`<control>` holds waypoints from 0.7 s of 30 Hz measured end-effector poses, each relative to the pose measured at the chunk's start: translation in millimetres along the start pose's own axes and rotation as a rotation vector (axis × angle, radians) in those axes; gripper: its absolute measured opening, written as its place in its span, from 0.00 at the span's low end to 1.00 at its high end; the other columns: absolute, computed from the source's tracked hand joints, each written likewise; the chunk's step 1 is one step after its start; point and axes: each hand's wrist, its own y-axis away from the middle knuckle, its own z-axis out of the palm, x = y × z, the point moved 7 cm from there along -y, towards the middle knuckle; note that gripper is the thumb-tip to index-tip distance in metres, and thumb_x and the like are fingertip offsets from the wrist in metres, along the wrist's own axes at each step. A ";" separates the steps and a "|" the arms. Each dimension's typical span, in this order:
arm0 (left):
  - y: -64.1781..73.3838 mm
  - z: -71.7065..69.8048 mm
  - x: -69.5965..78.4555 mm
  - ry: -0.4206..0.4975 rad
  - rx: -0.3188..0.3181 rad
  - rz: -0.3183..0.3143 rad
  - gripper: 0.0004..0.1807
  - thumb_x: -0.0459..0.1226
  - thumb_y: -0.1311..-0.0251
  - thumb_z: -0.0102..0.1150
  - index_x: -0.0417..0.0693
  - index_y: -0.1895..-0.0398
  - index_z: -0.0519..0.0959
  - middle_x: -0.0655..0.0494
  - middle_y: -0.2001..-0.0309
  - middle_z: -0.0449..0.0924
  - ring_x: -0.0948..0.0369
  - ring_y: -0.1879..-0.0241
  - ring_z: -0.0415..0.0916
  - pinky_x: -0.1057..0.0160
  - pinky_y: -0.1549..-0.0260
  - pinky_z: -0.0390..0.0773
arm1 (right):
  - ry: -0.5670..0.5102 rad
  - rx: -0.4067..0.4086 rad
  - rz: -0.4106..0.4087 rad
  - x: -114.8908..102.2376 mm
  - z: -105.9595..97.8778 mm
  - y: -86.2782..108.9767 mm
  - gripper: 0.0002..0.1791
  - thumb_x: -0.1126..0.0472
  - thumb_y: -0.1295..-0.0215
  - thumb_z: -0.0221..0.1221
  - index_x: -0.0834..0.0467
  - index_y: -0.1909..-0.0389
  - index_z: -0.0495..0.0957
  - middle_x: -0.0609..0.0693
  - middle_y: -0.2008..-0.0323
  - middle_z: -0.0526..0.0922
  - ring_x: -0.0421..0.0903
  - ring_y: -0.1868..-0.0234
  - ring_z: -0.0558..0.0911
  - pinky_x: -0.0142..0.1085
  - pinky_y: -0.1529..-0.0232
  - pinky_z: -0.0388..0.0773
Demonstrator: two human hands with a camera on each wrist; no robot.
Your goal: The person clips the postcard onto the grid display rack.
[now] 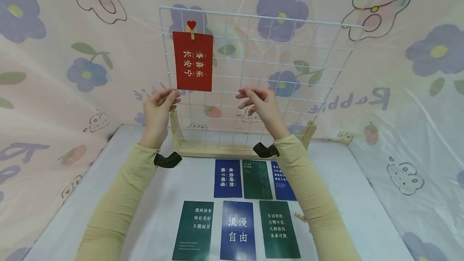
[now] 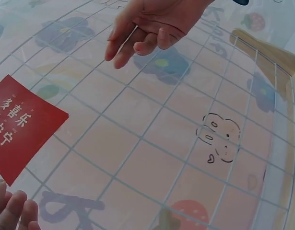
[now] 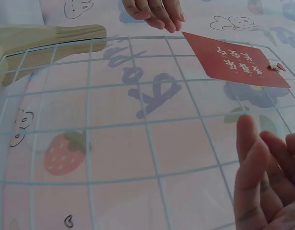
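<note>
A red card (image 1: 193,65) with pale lettering hangs near the upper left of a white wire grid (image 1: 282,77). A wooden clip with a red heart (image 1: 191,25) pins its top edge. Just below the card's lower left corner is my left hand (image 1: 159,110), loosely bent, its fingertips (image 2: 15,201) close to that corner and holding nothing. My right hand (image 1: 262,108) is raised in front of the grid's middle, right of the card, with relaxed fingers (image 3: 253,177) and nothing in them.
The grid stands in a wooden base (image 1: 217,150) on a white table. Blue and green cards lie in two rows before it, among them a blue card (image 1: 238,230) and a green card (image 1: 279,228). A small wooden clip (image 1: 300,216) lies beside my right forearm. Printed cloth hangs behind.
</note>
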 end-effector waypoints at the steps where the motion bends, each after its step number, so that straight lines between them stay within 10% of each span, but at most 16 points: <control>1: 2.1 0.4 -2.1 -0.006 -0.010 -0.010 0.15 0.36 0.39 0.63 0.36 0.53 0.79 0.54 0.64 0.84 0.60 0.65 0.81 0.66 0.62 0.78 | -0.002 0.000 0.006 2.6 -2.0 3.4 0.20 0.53 0.29 0.53 0.66 0.51 0.79 0.56 0.60 0.85 0.48 0.70 0.84 0.32 0.81 0.77; 21: 53.1 24.4 -39.1 -0.132 -0.336 -0.224 0.20 0.39 0.33 0.57 0.40 0.42 0.74 0.49 0.51 0.81 0.53 0.51 0.78 0.60 0.49 0.77 | 0.042 -0.023 0.142 30.2 -50.3 62.9 0.22 0.51 0.27 0.51 0.65 0.45 0.76 0.55 0.55 0.84 0.48 0.65 0.85 0.35 0.71 0.82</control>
